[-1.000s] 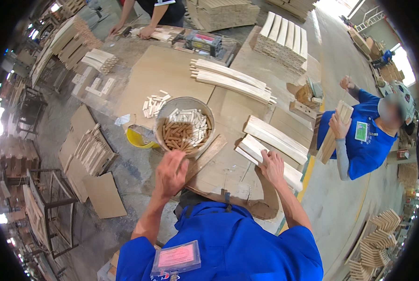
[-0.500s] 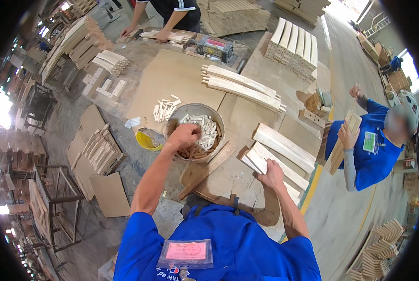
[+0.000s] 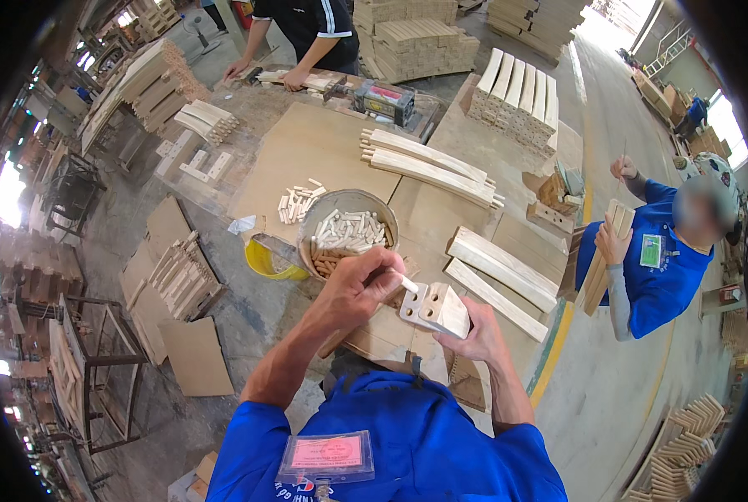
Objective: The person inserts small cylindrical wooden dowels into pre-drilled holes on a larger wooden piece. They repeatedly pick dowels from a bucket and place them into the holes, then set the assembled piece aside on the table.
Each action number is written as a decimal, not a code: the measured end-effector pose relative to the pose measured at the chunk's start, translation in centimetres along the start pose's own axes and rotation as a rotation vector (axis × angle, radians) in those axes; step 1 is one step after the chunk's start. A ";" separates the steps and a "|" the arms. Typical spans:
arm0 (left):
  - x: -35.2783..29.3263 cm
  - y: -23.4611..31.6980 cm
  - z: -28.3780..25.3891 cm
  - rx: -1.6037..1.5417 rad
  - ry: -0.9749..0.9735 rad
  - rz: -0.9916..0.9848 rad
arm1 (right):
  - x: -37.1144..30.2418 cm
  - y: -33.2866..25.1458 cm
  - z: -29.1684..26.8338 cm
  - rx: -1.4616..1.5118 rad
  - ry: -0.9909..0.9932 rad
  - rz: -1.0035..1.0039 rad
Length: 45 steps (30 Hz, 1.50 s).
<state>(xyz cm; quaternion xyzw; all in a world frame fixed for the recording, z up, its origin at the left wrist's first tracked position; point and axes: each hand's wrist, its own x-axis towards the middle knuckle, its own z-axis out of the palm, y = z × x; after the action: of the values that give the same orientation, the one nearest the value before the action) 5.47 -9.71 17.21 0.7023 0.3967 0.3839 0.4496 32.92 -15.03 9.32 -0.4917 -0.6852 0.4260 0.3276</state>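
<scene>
Between the fingertips of my left hand [image 3: 364,286] is a pale wooden dowel [image 3: 408,284]. Its free end is close to the drilled end of two wooden rails [image 3: 446,313], though I cannot tell whether it touches a hole. My right hand [image 3: 477,336] grips these rails side by side, their holed ends turned toward my left hand. Just beyond my left hand stands a round bucket [image 3: 308,219] with pale dowels [image 3: 350,229] and some browner ones inside. More loose dowels [image 3: 297,201] lie left of it on the cardboard.
Wooden rails [image 3: 508,263] lie on the table to the right, with curved rails [image 3: 428,167] farther off. A yellow container [image 3: 261,258] is left of the bucket. A co-worker in blue [image 3: 666,251] holds wood at right; another person [image 3: 311,33] works across the table.
My left hand has come out of the bucket with a dowel and moved right. My right hand has lifted the rails off the table and brought them nearer to it.
</scene>
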 end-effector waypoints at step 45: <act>5.7 -20.2 -5.1 0.948 -0.318 -0.329 | 0.5 0.2 2.9 0.307 0.121 0.184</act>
<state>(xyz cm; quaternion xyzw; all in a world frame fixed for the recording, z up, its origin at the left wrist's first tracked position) -1.12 2.75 0.85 0.8068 0.5584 -0.0248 0.1914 30.33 -15.33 7.91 -0.5213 -0.5433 0.5233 0.3991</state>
